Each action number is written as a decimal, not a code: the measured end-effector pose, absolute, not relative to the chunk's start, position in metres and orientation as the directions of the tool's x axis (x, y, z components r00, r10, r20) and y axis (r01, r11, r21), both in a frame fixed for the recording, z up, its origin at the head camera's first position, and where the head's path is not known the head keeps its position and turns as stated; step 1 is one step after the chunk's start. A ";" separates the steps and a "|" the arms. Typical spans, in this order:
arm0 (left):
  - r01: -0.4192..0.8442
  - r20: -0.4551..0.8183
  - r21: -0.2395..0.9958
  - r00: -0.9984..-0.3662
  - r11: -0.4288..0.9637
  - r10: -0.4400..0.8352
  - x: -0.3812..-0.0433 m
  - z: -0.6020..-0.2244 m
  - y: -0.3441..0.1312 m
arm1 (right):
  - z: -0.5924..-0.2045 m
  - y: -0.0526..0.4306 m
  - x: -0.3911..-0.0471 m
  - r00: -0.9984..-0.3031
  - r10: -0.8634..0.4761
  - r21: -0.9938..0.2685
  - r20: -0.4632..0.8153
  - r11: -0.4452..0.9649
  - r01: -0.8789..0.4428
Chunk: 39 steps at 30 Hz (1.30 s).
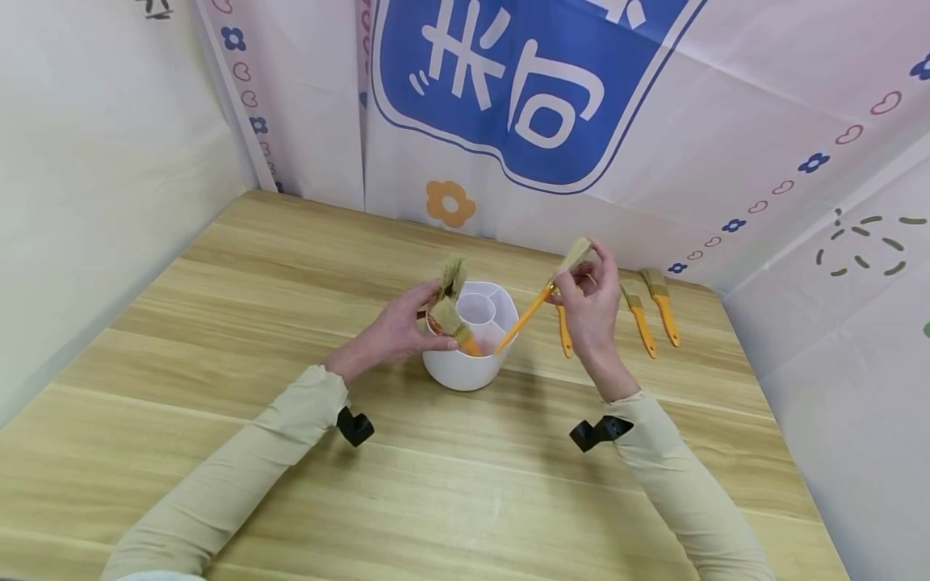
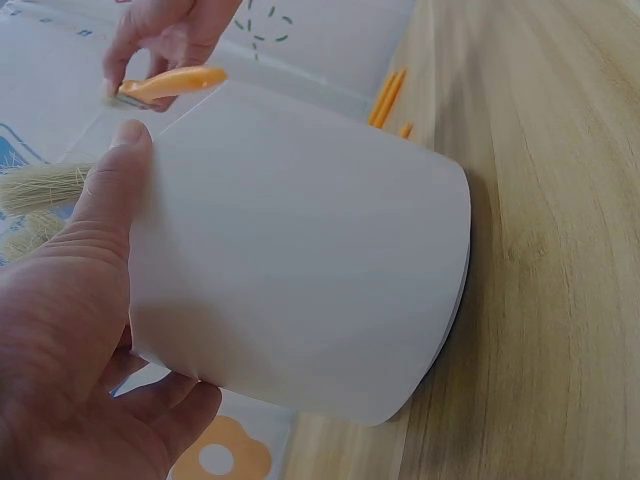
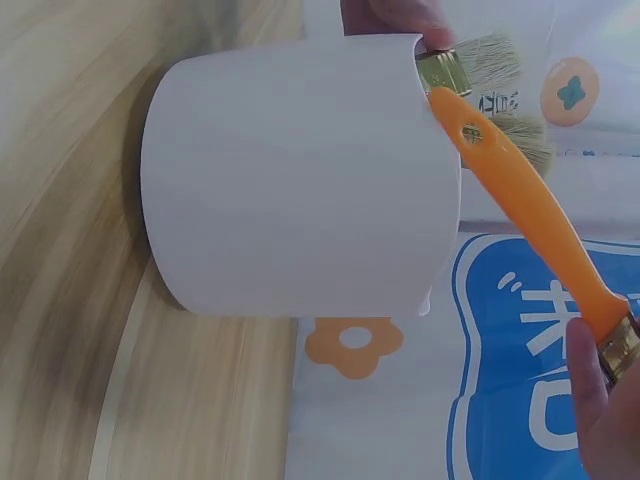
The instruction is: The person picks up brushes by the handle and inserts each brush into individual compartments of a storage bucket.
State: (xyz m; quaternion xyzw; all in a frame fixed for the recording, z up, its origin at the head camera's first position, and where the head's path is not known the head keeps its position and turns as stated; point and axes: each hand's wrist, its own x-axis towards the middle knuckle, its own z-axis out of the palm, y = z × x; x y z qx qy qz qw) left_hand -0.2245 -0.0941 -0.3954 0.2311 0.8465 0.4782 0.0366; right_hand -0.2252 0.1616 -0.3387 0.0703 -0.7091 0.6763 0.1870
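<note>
A white round divided holder [image 1: 459, 373] stands upright on the table. My left hand [image 1: 392, 327] grips its left side, thumb along the rim and fingers round the wall. Two paintbrushes stand in it bristles up, one tilted toward the front [image 1: 452, 319], the other behind it [image 1: 454, 276]; their lower handles are hidden inside. With my right hand [image 1: 592, 311] I pinch another paintbrush [image 1: 529, 313] near its metal band, bristles up. Its orange handle [image 3: 535, 215] slants down to the left, and the handle's end overlaps the holder's right rim in the head view.
Three more orange-handled paintbrushes lie on the wooden table [image 1: 465, 484] to the right: one partly behind my right hand [image 1: 565, 332], one beside it [image 1: 643, 329] and a wider one [image 1: 664, 311]. A printed cloth wall [image 1: 320, 145] rises behind the table.
</note>
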 end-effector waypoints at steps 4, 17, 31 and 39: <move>0.359 0.158 0.821 -0.890 0.444 0.427 -0.225 -0.395 -0.095 | -0.339 0.158 -0.225 -0.893 0.172 -0.909 0.416 0.055 -0.413; 0.371 0.174 0.825 -0.885 0.427 0.432 -0.225 -0.396 -0.094 | -0.358 0.135 -0.216 -0.780 -0.055 -0.753 0.623 0.227 -0.617; 0.380 0.177 0.815 -0.883 0.438 0.435 -0.226 -0.398 -0.095 | -0.373 0.124 -0.212 -0.399 -0.505 -0.224 0.765 0.372 -0.901; 0.415 0.217 0.818 -0.864 0.399 0.454 -0.227 -0.399 -0.096 | -0.377 0.119 -0.211 -0.353 -0.596 -0.142 0.721 0.371 -0.918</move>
